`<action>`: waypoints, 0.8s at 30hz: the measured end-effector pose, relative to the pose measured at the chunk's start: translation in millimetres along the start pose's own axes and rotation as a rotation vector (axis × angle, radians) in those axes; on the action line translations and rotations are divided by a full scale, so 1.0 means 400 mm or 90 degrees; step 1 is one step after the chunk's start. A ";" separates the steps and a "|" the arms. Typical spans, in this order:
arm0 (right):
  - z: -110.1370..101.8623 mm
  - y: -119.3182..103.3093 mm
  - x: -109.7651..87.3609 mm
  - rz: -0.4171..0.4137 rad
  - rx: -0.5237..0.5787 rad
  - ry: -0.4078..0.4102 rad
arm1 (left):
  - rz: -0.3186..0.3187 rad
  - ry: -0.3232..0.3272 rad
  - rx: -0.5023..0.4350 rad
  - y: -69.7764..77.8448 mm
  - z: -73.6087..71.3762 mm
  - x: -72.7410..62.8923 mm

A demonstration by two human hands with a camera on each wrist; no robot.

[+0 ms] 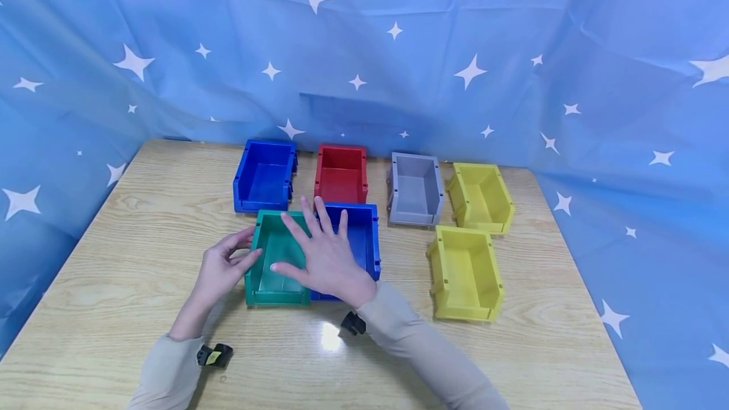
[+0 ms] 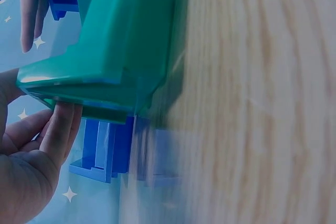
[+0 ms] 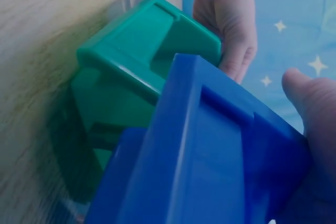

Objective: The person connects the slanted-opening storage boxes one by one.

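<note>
The left hand (image 1: 224,267) pinches the rim of a green rectangular plastic bin (image 1: 278,297) on the wood-grain tabletop (image 1: 285,366), low front nearest, long axis running near to far; the right hand (image 1: 327,262) spreads above it and an adjoining blue rectangular plastic bin (image 1: 374,245).

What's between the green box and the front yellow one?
The front blue box, partly hidden by the right hand, then bare table; the head view shows it.
</note>
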State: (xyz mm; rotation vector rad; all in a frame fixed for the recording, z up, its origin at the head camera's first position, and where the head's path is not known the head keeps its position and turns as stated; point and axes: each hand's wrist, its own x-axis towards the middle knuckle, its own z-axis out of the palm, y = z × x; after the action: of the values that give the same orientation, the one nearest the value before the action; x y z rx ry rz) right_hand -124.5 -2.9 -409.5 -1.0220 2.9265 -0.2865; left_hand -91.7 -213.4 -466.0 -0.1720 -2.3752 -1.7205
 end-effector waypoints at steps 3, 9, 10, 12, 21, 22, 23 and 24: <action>-0.001 -0.001 0.002 -0.001 -0.004 -0.009 | 0.005 0.000 0.003 0.001 0.001 -0.001; 0.002 0.000 0.004 -0.005 -0.012 -0.011 | 0.010 0.000 0.006 0.003 0.002 -0.002; 0.003 0.001 0.006 -0.006 -0.013 -0.011 | 0.011 0.000 0.006 0.004 0.002 -0.002; 0.005 0.001 0.008 -0.008 -0.012 -0.008 | 0.010 0.000 0.005 0.003 0.001 0.000; 0.052 0.011 0.011 -0.020 -0.018 -0.015 | 0.017 -0.008 0.024 -0.006 -0.001 0.002; 0.062 0.012 0.010 -0.021 -0.016 -0.020 | 0.018 -0.008 0.027 -0.006 -0.001 0.002; 0.072 0.014 0.010 -0.021 -0.014 -0.025 | 0.019 -0.007 0.033 -0.006 -0.001 0.002; 0.080 0.016 0.009 -0.020 -0.014 -0.027 | 0.022 -0.008 0.035 -0.005 -0.001 0.004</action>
State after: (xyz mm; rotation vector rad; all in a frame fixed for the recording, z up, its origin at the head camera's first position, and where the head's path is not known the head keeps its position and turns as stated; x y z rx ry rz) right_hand -128.4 -5.5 -442.1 -1.0647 2.8841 -0.2314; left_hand -93.5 -214.2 -467.4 -0.2144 -2.4123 -1.6414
